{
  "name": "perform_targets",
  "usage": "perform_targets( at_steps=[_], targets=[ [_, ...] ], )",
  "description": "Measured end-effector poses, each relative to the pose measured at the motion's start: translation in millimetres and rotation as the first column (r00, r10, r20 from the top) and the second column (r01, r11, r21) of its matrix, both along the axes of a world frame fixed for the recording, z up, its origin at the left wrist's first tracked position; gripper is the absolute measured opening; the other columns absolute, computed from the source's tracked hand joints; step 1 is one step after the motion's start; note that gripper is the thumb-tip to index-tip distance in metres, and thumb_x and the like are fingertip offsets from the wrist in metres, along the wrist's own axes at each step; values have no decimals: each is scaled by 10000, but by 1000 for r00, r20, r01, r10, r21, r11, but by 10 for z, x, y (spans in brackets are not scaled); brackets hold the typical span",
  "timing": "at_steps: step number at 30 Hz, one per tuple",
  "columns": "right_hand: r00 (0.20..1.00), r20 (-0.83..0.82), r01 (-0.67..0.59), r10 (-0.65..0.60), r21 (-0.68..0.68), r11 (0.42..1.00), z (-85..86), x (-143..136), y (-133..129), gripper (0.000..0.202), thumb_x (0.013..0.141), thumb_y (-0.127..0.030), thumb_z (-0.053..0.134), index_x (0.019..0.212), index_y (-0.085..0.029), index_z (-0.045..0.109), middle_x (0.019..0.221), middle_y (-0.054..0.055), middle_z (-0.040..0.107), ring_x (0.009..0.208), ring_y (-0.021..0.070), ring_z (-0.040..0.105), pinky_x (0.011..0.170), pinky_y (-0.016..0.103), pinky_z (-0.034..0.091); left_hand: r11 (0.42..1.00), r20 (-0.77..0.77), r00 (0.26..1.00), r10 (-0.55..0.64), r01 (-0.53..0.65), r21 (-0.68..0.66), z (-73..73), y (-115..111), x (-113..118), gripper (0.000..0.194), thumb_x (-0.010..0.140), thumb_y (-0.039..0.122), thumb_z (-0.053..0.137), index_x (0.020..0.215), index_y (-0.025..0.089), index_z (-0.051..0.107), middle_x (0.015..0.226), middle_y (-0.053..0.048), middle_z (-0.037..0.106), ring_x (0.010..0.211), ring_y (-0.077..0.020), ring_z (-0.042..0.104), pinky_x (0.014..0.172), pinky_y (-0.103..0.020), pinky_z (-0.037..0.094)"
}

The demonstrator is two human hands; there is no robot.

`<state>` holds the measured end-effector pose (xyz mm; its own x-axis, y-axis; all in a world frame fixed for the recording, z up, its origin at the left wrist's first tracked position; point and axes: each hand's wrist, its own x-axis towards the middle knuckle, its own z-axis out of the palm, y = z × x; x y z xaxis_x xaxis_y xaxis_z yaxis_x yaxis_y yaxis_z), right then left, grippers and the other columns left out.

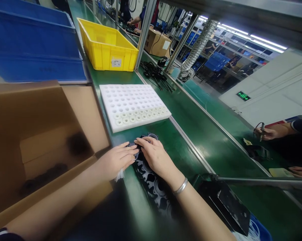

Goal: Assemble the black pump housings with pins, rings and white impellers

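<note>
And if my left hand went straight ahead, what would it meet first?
Your left hand would probably meet your right hand first, over the black parts, though depth between the hands is unclear.

The single view looks from the person's head, facing forward and down along the green workbench (196,124). It is close above the left hand (119,160) and right hand (153,155), which lie just below its middle. It is tilted, so the metal post (147,30) leans right, and reaches the ceiling lights (268,42) at far right.
</note>
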<state>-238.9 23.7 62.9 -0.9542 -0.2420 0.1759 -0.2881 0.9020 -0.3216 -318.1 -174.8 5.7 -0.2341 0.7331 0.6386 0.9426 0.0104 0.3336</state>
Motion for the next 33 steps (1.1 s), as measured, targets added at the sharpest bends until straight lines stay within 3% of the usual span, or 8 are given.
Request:
perform_targets(
  at_steps=[10,20,33],
  targets=[
    [995,3,95,-95,44,994,23,54,116,405,1009,-137,363,1397,-190,467,1265,112,662,1224,261,508,984,471,419,996,74,997,4,3,-92,3,22,33,226,1007,160,449,1112,144,648,1254,-104,686,1241,-232,604,1126,-493,446],
    [982,40,185,-184,-6,983,61,412,93,367,1008,-147,391,1356,-205,493,1248,115,631,1197,245,514,993,453,439,993,87,996,12,-2,-118,8,40,54,253,1016,181,441,1175,141,633,1297,-106,660,1267,-229,583,1119,-481,460],
    [996,11,92,-91,-42,995,-24,481,-116,469,990,-95,364,1442,-213,402,1192,103,666,1232,256,496,1037,502,402,986,-53,994,93,-100,-137,37,52,225,232,998,149,444,1083,85,651,1304,-191,636,1251,-298,591,1094,-518,467]
  ],
)
